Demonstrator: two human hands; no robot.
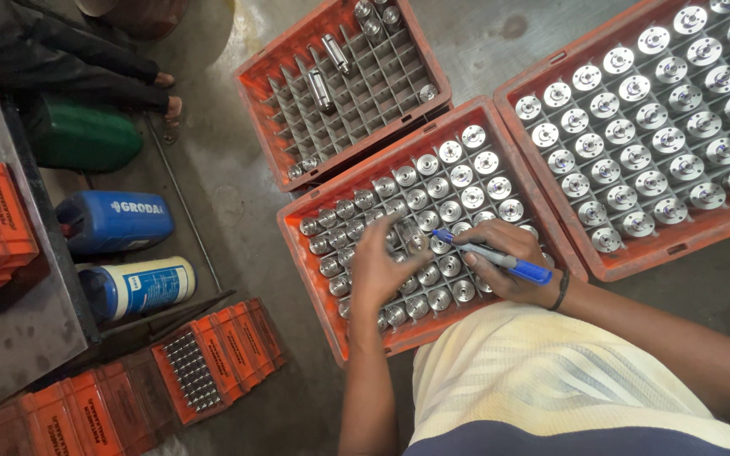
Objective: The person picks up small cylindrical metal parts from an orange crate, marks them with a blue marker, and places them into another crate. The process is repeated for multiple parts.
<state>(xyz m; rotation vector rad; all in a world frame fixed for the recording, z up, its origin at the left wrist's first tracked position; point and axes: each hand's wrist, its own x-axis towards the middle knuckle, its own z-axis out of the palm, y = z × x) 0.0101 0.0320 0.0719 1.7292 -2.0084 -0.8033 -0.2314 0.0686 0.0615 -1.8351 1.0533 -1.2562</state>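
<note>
Head view looks straight down on a concrete floor [238, 203] carrying three big orange crates with grid dividers: a full crate [678, 245] at the right edge of the floor, a nearly empty crate [255, 93] toward the far side with only a few parts lying in its cells, and the middle crate [306, 262] directly under the hands. Smaller orange boxes [221, 355] lie at the near left, with two blue canisters [116, 221] and one green can [86, 135] beyond them. Within the middle crate stand rows of round metal parts [466, 173], long axes upright, flat faces up; I cannot count them exactly. The left hand [378, 266] rests spread over the crate's near-left cells, fingers curled loosely down onto the parts, gripping nothing that I can tell. The right hand [509, 262] is closed around one blue marker pen [492, 257], whose long axis runs left to right, tip pointing toward the left hand. Its tip sits just above the parts between the two hands, nearer the right.
</note>
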